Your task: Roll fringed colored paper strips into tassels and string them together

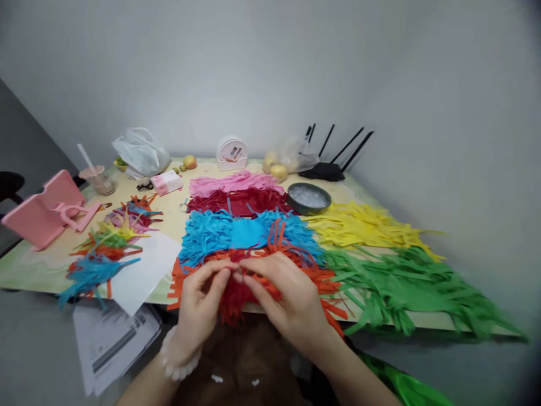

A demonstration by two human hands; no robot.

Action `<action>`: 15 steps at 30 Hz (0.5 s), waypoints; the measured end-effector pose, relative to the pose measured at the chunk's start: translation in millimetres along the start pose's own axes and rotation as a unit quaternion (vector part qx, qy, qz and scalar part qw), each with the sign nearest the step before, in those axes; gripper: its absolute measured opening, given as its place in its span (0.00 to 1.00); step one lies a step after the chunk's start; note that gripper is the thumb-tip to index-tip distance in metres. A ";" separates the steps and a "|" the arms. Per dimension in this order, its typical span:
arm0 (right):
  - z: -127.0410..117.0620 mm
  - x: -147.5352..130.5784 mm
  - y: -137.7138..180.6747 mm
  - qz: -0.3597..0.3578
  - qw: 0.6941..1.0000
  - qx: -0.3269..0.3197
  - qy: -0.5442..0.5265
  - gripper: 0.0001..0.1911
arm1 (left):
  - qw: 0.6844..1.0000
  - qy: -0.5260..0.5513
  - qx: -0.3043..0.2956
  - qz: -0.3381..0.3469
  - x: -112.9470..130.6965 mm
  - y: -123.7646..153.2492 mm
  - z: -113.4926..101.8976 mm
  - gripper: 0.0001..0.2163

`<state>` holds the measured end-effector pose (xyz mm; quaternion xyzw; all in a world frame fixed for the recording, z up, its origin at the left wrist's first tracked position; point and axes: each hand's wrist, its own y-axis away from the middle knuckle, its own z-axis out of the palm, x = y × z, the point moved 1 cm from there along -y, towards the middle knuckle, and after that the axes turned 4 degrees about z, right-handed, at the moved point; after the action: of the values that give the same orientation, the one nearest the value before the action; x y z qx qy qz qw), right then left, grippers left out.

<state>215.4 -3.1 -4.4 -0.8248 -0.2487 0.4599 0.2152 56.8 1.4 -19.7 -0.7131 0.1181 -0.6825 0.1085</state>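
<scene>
- The left hand [198,299], a beaded bracelet [180,369] at its wrist, is nearly closed, thumb and forefinger pinched on the top of a crimson fringed bundle [235,301].
- The right hand [291,299] meets it from the other side, thumb and fingers drawn together at the same spot; the exact grip is hidden by the fingers.
- The bundle hangs between the hands at the counter's near edge, in front of the orange sheet: deep red, gathered narrow at the top, spreading below into thin, loose, slightly ragged strips. Blur softens its details.
- Behind it lies an orange fringed sheet [325,277], strips splayed to both sides.
- To the right, a green fringed sheet [426,290] spills over the edge of the counter [167,217].
- Further back comes a bright blue sheet [247,232], plain in the middle with thickly cut ends; a yellow fringed sheet [359,225] lies to its right.
- Beyond the blue are a dark red sheet [253,202], then a pink one [239,183].
</scene>
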 end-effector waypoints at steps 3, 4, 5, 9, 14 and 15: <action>-18.2 -1.9 -4.1 -0.014 0.994 -0.104 -0.039 0.11 | 0.991 0.000 -0.114 -0.073 1.4 3.1 -2.8 0.15; -22.9 -2.1 -5.2 -0.012 0.991 -0.126 -0.048 0.10 | 0.984 0.004 -0.147 -0.098 -0.7 4.8 -3.4 0.19; -26.9 -1.6 -6.3 -0.015 0.989 -0.139 -0.048 0.09 | 0.978 0.011 -0.171 -0.121 -4.3 6.5 -3.6 0.21; -36.8 6.8 -9.9 -0.042 0.987 -0.151 -0.039 0.07 | 0.957 0.066 -0.204 -0.196 -26.2 9.4 0.4 0.26; -36.6 26.5 -7.0 0.004 0.982 -0.166 -0.087 0.05 | 0.942 0.090 -0.224 -0.232 -44.0 2.4 11.2 0.27; -35.4 31.7 -7.4 0.010 0.982 -0.164 -0.098 0.06 | 0.943 0.086 -0.221 -0.233 -46.3 0.3 13.5 0.27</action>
<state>258.8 17.5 -3.6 -0.8023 -0.3318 0.4939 0.0470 68.4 15.6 -64.2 -0.6656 0.1054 -0.7038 -0.2249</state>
